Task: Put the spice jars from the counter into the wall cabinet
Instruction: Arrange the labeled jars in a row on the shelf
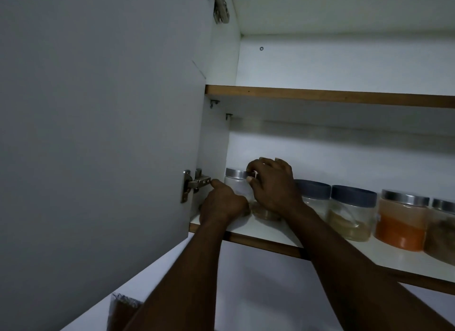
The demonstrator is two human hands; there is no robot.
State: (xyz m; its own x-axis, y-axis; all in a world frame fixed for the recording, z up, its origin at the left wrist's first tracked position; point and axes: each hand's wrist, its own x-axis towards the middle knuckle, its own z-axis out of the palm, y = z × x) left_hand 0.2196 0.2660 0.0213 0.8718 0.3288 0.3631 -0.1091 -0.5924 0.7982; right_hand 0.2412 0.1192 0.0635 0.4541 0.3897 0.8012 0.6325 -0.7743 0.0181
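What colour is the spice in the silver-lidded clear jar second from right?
Orange spice, best seen in the head view.

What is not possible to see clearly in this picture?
Head view:
1. Brown-filled jar: lid hidden by right hand.
2. Left hand: fingers hidden behind its own back.
3. Rightmost jar: cut by right edge.

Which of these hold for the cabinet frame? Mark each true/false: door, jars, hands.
1. The grey cabinet door stands open. True.
2. The clear jar of orange powder has a blue lid. False: its lid is silver metal.
3. The right hand grips a clear jar with brown contents. True.
4. The two blue-lidded clear jars lie on their sides. False: both stand upright.
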